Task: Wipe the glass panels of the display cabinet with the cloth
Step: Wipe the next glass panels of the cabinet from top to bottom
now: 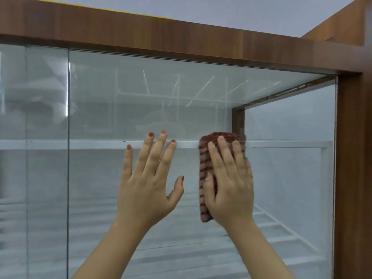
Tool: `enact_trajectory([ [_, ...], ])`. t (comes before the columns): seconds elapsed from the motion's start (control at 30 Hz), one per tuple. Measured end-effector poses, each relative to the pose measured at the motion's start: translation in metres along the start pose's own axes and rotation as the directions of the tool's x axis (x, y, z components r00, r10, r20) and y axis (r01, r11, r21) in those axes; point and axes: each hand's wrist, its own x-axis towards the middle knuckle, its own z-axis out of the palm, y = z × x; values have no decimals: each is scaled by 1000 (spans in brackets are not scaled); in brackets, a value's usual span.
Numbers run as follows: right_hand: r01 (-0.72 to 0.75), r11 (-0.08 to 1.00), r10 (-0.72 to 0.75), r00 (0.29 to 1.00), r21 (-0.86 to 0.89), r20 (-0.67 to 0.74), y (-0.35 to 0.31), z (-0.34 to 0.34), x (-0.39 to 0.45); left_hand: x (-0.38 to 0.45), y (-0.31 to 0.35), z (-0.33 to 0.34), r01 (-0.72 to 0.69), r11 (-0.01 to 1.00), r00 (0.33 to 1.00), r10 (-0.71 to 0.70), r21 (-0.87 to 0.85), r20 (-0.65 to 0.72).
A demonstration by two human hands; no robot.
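The display cabinet has a brown wooden frame (181, 35) and large front glass panels. The right glass panel (124, 93) fills most of the view. My right hand (229, 182) presses a folded red-and-white striped cloth (204, 158) flat against this panel, near a white shelf edge. My left hand (147, 178) lies flat on the same glass, just left of the cloth, fingers spread and holding nothing. Much of the cloth is hidden under my right hand.
A vertical edge (68, 137) separates the right pane from a left glass panel (34, 117). White shelves (80, 144) run inside the cabinet. A wooden post (352, 168) bounds the glass on the right. Reflections of ceiling lights show in the glass.
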Motion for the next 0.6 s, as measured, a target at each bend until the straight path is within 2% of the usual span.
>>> enact_trajectory([
  [0.17,-115,993,115,992,-4,-53,56,-11,-3,-1,2,2,17,1000,1000,-17,2,-21],
  [0.3,-154,988,153,986,-5,-63,56,-12,-27,-1,3,2,25,1000,999,-24,15,-22],
  [0.47,36,999,-36,999,-3,21,17,-5,-17,-2,2,2,24,999,1000,-24,31,-10],
  [0.6,72,997,-72,997,-6,21,27,-7,5,-2,2,1,27,999,999,-27,37,-18],
])
